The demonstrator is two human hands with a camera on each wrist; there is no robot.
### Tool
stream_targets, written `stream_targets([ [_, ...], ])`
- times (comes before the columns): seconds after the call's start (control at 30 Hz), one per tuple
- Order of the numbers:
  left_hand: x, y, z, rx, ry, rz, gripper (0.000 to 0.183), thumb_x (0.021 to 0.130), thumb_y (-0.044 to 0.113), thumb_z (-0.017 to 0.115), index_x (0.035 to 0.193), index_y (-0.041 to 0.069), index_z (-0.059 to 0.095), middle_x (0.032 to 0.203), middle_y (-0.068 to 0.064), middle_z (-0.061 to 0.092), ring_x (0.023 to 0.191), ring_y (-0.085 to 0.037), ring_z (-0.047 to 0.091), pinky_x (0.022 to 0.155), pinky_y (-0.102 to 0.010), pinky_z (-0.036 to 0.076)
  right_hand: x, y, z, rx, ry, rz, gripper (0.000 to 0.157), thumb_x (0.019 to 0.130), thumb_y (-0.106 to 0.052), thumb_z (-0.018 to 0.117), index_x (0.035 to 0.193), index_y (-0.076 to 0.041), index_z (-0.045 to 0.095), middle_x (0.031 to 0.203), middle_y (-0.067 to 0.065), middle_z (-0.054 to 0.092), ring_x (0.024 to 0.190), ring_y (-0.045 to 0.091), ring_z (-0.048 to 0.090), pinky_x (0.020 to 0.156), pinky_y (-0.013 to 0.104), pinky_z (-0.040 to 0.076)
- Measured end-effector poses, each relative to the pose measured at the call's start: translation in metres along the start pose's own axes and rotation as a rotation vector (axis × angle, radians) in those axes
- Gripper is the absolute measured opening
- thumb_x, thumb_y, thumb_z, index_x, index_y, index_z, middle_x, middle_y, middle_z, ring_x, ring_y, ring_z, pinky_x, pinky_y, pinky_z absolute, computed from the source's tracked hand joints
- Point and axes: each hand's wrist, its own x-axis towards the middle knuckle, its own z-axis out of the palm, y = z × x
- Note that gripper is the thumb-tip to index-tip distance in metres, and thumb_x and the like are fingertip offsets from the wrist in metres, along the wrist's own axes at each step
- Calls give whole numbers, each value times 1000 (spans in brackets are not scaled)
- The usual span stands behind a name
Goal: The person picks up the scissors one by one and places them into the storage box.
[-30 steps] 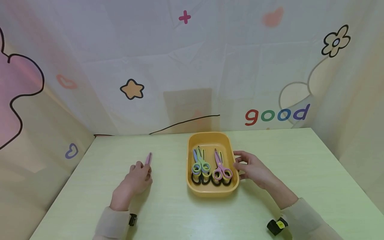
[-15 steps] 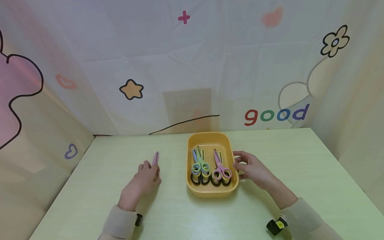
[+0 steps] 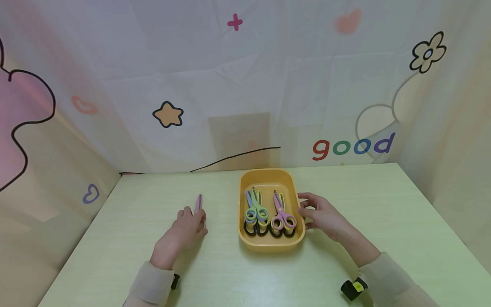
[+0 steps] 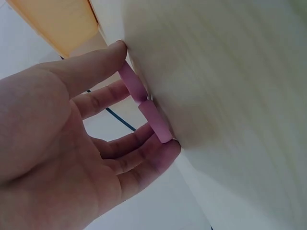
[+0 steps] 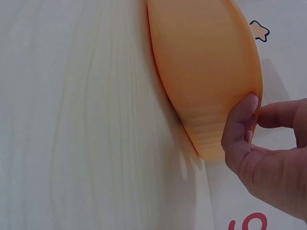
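Observation:
My left hand [image 3: 184,230] holds pale purple scissors [image 3: 198,203] down at the tabletop, left of a yellow tray [image 3: 271,248]. In the left wrist view, my thumb and fingers span the scissors' two pink-purple handles [image 4: 154,120]; most of the blades are out of sight there. My right hand [image 3: 326,219] holds the tray's right side, with fingers curled at its rim and outer wall [image 5: 196,52]. Several scissors lie in two overlapping groups inside the tray, green scissors [image 3: 256,209] topping the left group and purple scissors [image 3: 282,215] the right one.
A pale wooden table [image 3: 226,281] spreads under both hands. Behind it hangs a printed cloth backdrop [image 3: 238,85], which also rises along both sides. Black straps with small devices [image 3: 353,289] sit at the wrists.
My left hand has slid the purple scissors a little to the right, toward the tray, then stayed nearly still over the last half second. The right hand and tray have not moved.

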Motion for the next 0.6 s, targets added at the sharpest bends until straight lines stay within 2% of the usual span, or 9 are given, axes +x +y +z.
stream_targets([
  [0.27,2,0,0,-37,12,-23,14,96,13,66,107,8,59,98,-17,45,92,-34,45,74,-47,49,-1,-1,0,4,-5,-12,56,104,-5,55,153,7,33,119,20,45,93,26,57,72,34,61],
  [0.6,7,10,-2,-64,81,-25,17,97,14,68,110,6,61,103,-21,51,94,-37,49,78,-51,51,-1,-1,0,0,-5,-6,55,104,-5,55,154,7,33,121,20,45,94,27,56,72,34,61],
])
